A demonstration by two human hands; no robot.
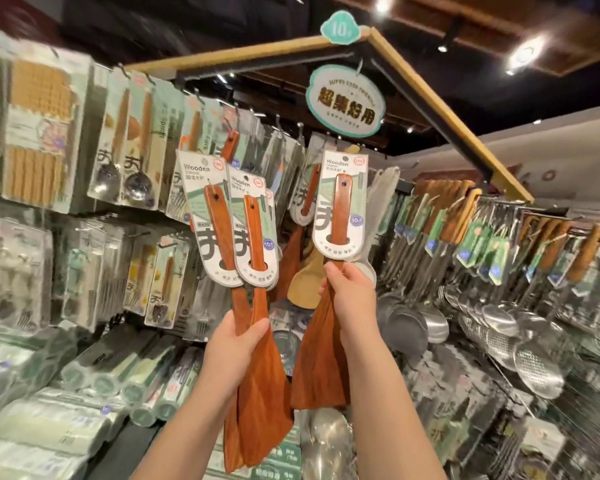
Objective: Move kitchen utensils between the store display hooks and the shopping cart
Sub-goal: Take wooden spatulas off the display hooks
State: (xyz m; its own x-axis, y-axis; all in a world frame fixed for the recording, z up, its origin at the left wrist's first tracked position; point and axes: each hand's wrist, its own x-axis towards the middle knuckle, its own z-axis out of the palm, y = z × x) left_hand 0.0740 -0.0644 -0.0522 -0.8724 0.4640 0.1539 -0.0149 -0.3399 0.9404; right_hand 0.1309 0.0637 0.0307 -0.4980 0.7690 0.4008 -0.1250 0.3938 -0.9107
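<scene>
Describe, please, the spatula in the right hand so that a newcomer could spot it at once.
Find the oval sign hanging from the wooden frame. Straight below it, the right hand holds a reddish wooden spatula by its neck, blade down. Its white card stands upright, unlike the tilted, overlapping cards on the left hand's two spatulas.
</scene>
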